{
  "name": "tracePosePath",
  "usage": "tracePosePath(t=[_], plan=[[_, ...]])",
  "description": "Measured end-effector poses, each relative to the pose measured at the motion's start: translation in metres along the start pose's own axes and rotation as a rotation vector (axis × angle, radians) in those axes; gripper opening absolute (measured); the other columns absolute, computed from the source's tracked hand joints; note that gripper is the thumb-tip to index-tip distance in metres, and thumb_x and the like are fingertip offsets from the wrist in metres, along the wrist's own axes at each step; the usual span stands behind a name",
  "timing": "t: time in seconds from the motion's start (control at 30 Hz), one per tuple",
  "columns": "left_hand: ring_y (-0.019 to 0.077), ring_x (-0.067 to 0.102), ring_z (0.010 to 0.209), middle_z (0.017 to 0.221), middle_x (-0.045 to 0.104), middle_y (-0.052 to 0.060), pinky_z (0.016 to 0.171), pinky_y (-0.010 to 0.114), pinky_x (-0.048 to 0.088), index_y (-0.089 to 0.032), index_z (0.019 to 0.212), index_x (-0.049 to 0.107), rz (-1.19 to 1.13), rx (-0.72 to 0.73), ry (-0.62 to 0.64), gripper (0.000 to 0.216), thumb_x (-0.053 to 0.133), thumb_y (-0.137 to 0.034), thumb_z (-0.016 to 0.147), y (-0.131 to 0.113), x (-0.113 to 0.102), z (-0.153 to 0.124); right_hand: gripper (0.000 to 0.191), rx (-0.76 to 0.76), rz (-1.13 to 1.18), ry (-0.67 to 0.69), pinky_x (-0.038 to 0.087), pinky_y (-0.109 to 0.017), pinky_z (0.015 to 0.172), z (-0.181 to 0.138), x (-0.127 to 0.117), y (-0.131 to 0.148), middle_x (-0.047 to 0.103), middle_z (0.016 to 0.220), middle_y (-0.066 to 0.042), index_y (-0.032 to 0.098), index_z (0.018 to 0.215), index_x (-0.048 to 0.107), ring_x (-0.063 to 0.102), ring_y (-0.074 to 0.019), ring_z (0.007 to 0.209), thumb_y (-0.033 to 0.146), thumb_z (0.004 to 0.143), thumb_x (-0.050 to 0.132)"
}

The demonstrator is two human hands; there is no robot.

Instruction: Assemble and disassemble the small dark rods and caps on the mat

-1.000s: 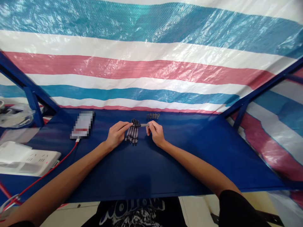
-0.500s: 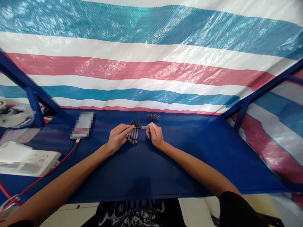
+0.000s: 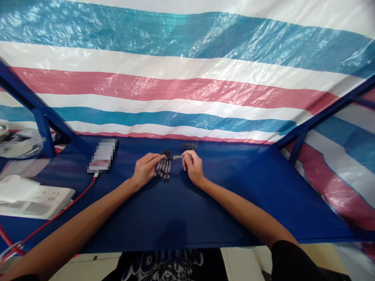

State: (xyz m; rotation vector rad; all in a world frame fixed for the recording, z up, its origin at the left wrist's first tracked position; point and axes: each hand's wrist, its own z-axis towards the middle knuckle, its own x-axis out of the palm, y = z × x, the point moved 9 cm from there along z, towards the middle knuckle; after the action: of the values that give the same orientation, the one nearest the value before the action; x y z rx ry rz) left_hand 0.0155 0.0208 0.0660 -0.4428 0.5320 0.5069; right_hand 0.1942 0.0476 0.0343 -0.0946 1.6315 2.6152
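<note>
Hand, left [image 3: 143, 169]: you pinch the dark end of a pen [image 3: 176, 157].
Hand, right [image 3: 193, 166]: curled inward at the gray end; whether it grips, I cannot tell.
Pen: roughly level between your hands, crossing above several dark pens [image 3: 164, 168].
Forearms [image 3: 95, 216]: angled inward over your blue table [image 3: 228, 210].

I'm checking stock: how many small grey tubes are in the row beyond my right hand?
5 small grey tubes, one beside another near the back edge of the blue table, beyond your right hand. None looks hidden.
</note>
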Motion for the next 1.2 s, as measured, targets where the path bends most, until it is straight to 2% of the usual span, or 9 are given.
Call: tracePosePath(t=[0.13, 0.3, 0.5, 1.0, 1.2], plan=[[0.016, 0.063, 0.085, 0.096, 0.069, 0.008, 0.076, 0.03, 0.052, -0.02, 0.112, 0.067, 0.048, 0.001, -0.018, 0.034, 0.04, -0.011, 0.092, 0.004, -0.002, -0.001, 0.019, -0.053, -0.004, -0.033, 0.039, -0.022, 0.049, -0.001, -0.003, 0.002, 0.049, 0.063, 0.004, 0.02, 0.089, 0.051, 0.047, -0.0086, 0.05, 0.039, 0.091, 0.052], [0.0162, 0.063, 0.084, 0.094, 0.069, 0.007, 0.076, 0.03, 0.051, -0.02, 0.107, 0.068, 0.079, -0.021, -0.03, 0.031, 0.042, -0.013, 0.092, 0.005, -0.004, 0.002, 0.022, -0.045, -0.071, -0.021, 0.043, -0.025, 0.054, 0.0, -0.003, -0.002, 0.053, 0.068, 0.0, 0.02, 0.088, 0.054, 0.05, -0.0112, 0.058, 0.041, 0.09, 0.051], [0.0164, 0.063, 0.085, 0.093, 0.07, 0.007, 0.077, 0.03, 0.053, -0.019, 0.103, 0.07, 0.074, -0.063, -0.012, 0.029, 0.042, -0.018, 0.094, 0.007, -0.002, 0.003, 0.025, -0.03, -0.072, -0.015, 0.044, -0.025, 0.055, 0.0, -0.003, -0.002, 0.054, 0.069, -0.001, 0.02, 0.088, 0.056, 0.05, -0.0117, 0.058, 0.044, 0.089, 0.052], [0.0168, 0.063, 0.087, 0.093, 0.069, 0.007, 0.078, 0.031, 0.053, -0.018, 0.102, 0.069, 0.042, -0.079, -0.009, 0.027, 0.045, -0.016, 0.093, 0.009, 0.0, 0.002, 0.02, -0.08, -0.086, -0.02, 0.044, -0.027, 0.057, 0.0, -0.005, 0.003, 0.053, 0.076, -0.002, 0.02, 0.084, 0.057, 0.048, -0.0115, 0.06, 0.039, 0.09, 0.053], [0.0165, 0.063, 0.084, 0.092, 0.069, 0.008, 0.076, 0.03, 0.052, -0.016, 0.101, 0.069, 0.084, -0.032, -0.045, 0.026, 0.045, -0.012, 0.092, 0.007, -0.004, 0.002, 0.02, -0.096, -0.112, -0.045, 0.044, -0.027, 0.057, 0.002, -0.006, 0.008, 0.056, 0.075, -0.002, 0.02, 0.08, 0.06, 0.05, -0.012, 0.06, 0.038, 0.088, 0.056]])
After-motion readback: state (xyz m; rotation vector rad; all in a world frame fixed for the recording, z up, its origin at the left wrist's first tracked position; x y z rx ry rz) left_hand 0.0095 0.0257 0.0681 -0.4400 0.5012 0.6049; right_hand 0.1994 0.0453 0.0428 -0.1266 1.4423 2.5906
